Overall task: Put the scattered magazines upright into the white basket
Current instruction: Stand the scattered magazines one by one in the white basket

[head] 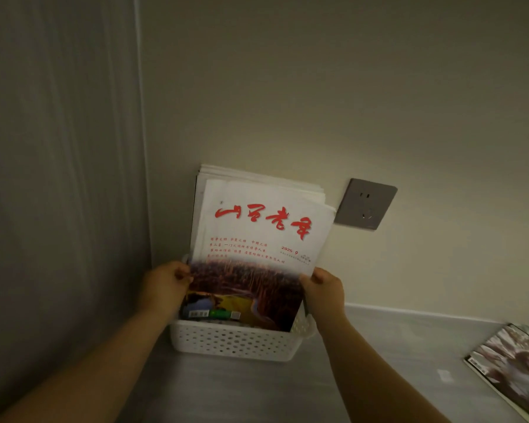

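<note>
A white perforated plastic basket sits on a grey stone-look counter, pushed into the corner where a cream wall meets a grey panelled side surface. Inside it stands a stack of magazines, upright and leaning back against the wall. The front one is a white-covered magazine with red brush-script title and a dark reddish photograph across its lower half; its bottom edge is down inside the basket, behind the front wall. Behind it the white page edges of the other upright magazines fan out slightly above its top, and they too stand in the basket.

The left hand grips the front magazine at its left edge, fingers curled behind and thumb on the cover near where the photograph begins. The right hand holds the right edge at about the same height, thumb pressed on the cover and fingers wrapped round the back. Both forearms reach in from the lower corners of the view, passing either side of the basket.

On the wall just right of the magazine tops is a grey square wall socket, close to the corner of the front cover but apart from it. Well off to the right, at the edge of the view, a magazine with a brownish photographic cover lies flat on the counter, with the edge of something else showing beneath it, too little in view to tell what.
</note>
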A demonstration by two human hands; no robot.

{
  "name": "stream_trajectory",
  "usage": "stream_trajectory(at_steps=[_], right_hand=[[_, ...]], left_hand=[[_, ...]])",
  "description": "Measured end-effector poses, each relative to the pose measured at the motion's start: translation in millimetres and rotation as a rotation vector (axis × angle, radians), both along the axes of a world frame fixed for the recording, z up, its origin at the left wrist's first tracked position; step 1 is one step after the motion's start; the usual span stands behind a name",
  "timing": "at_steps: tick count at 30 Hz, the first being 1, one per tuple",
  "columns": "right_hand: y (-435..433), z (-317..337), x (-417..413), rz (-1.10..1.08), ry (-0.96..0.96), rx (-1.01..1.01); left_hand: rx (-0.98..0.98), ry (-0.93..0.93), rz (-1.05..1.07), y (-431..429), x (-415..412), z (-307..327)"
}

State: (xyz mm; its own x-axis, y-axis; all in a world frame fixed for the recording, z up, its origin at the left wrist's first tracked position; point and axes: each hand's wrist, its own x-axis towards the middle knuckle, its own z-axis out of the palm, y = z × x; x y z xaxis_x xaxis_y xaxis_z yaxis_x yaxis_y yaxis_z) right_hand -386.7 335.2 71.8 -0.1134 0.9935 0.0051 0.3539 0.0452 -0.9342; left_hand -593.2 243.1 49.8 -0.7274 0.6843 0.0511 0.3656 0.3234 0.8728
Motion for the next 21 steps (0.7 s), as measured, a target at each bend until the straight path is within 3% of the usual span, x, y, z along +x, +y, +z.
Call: stream_trajectory(at_steps=[4,8,13,17,21], right_hand=[[8.9,-1.4,-4.1,-0.034,0.059,0.02],[23.3,11.6,-8.1,-0.01,0.226,-0.061],[31.6,17.0,-34.0,0.031,0.286,-0.005],[29.2,18.2,-51.4,-0.025,0.372,0.0],[27.5,12.8,-44.4,0.022,0.325,0.047]], left_hand=[[0.035,0.041,0.0,8.1,-2.5,-4.6],[0.201,-0.246,-0.112,19.7,-2.9,9.6],[0.29,-0.43,-0.185,44.7,-2.3,29.6],[0.298,-0.419,-0.173,43.3,-5.0,24.6],[0.335,-0.423,-0.171,42.4,0.5,21.8]])
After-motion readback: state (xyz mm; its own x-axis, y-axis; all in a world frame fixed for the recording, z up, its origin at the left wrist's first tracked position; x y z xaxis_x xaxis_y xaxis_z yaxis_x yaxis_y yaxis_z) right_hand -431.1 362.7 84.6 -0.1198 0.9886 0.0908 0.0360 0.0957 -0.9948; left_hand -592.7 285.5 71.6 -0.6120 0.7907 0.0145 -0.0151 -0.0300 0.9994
